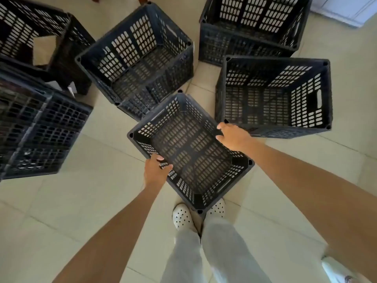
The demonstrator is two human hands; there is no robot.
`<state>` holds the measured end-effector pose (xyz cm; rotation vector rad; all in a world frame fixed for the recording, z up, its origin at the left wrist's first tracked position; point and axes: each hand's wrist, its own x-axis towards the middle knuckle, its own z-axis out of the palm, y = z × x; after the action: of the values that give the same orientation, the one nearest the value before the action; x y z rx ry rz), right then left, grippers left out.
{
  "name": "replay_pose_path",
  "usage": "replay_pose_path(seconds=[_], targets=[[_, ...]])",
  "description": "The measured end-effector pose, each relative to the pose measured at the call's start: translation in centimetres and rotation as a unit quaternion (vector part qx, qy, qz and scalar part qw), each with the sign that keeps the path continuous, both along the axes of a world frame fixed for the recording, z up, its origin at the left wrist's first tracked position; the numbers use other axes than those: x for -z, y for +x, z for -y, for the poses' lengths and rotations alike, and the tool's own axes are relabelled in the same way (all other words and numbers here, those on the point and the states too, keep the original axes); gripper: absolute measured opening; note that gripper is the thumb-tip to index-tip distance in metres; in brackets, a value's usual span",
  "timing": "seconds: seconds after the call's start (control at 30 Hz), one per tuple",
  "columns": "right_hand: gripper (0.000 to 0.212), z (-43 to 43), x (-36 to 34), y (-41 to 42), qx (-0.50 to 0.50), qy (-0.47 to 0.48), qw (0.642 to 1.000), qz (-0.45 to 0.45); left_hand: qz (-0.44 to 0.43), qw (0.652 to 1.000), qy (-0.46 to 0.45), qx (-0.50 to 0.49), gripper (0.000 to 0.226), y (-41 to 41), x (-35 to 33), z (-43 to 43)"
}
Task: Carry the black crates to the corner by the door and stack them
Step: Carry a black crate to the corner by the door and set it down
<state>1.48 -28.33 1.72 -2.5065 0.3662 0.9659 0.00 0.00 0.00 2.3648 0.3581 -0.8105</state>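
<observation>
black crate [189, 152], left hand [156, 170] and right hand [232, 136] fingers grasping rims, tiled floor [81, 201]

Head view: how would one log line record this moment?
item: black slotted plastic crate | left hand: grips left rim | right hand: grips right rim | nearby: other black crates

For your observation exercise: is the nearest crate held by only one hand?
No, the left hand and right hand both grip the crate at opposite rims.

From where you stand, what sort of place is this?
Probably an indoor storeroom or utility room: pale tiled floor, a held black crate among other empty crates, white panelling top right.
</observation>
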Motion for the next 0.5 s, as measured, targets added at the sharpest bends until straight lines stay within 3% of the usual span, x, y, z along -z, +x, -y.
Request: replay_pose_path(seconds=[0.1,0.3,0.5], targets=[[0.052,-0.1,4.4,1.0,0.009,-0.006,1.000,0.005,-0.008,0.997,-0.005,-0.078,0.052,-0.5,4.5,-0.6],[0.069,-0.4,12.5,3.1,0.030,-0.005,0.999,0.016,0.017,0.986,0.003,-0.164,0.093,-0.4,11.8,-2.2],[0.076,-1.0,17.0,4.5,0.026,-0.046,0.998,0.020,0.025,0.978,-0.003,-0.207,0.083,-0.3,15.3,-1.7]])
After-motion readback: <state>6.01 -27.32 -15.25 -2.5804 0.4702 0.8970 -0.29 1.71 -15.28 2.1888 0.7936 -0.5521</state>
